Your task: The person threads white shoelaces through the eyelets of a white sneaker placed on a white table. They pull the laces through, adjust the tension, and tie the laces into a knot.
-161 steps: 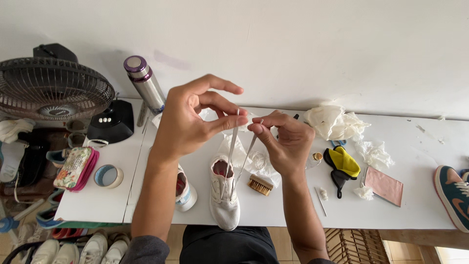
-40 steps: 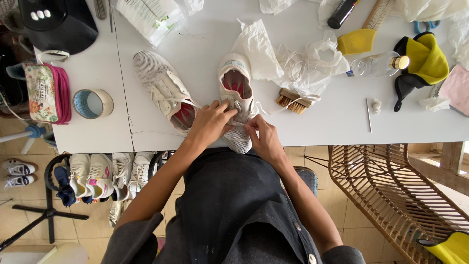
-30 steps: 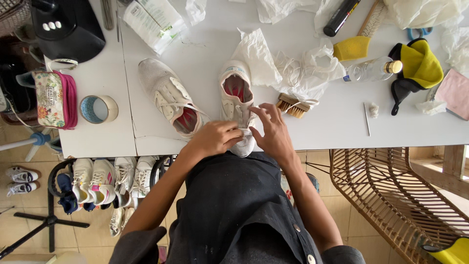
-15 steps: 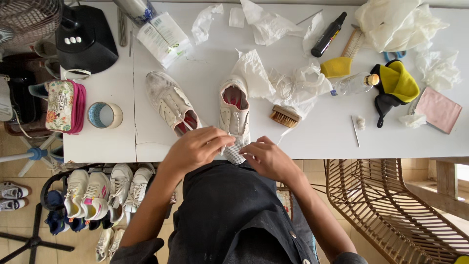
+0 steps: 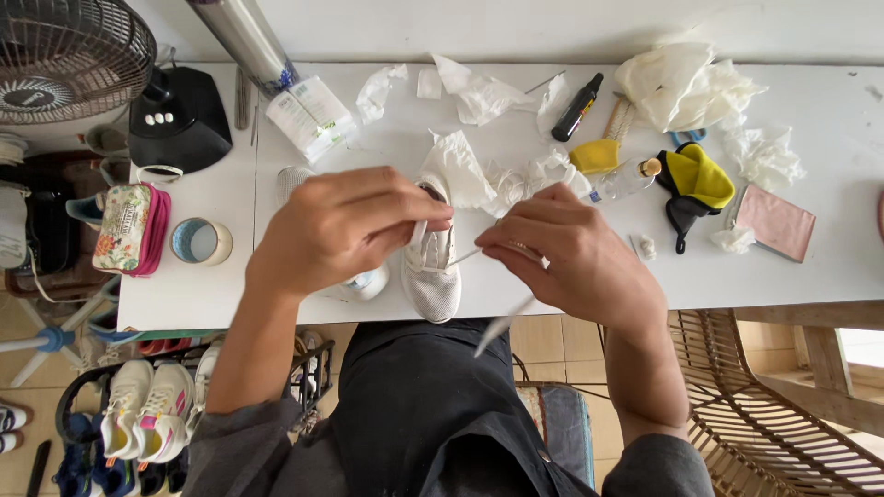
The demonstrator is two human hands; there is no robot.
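A white sneaker (image 5: 433, 276) lies toe-first at the near edge of the white table (image 5: 810, 276). My left hand (image 5: 345, 230) is raised above it and pinches one end of its white shoelace (image 5: 420, 236) next to the shoe's opening. My right hand (image 5: 575, 253) pinches the other lace end, whose tip (image 5: 500, 326) hangs down past the table edge. A second white sneaker (image 5: 368, 281) lies mostly hidden under my left hand.
Crumpled white tissues (image 5: 479, 92) litter the table. There are a black pen-like bottle (image 5: 577, 108), a yellow-and-black cloth (image 5: 692, 184), a tape roll (image 5: 200, 241), a floral pouch (image 5: 129, 228) and a fan (image 5: 69, 60). A shoe rack (image 5: 138, 414) stands below left, a wicker chair (image 5: 783, 414) right.
My hands rose from the sneaker's toe and drew the lace ends up and apart. The view also tilted up, showing more of the table.
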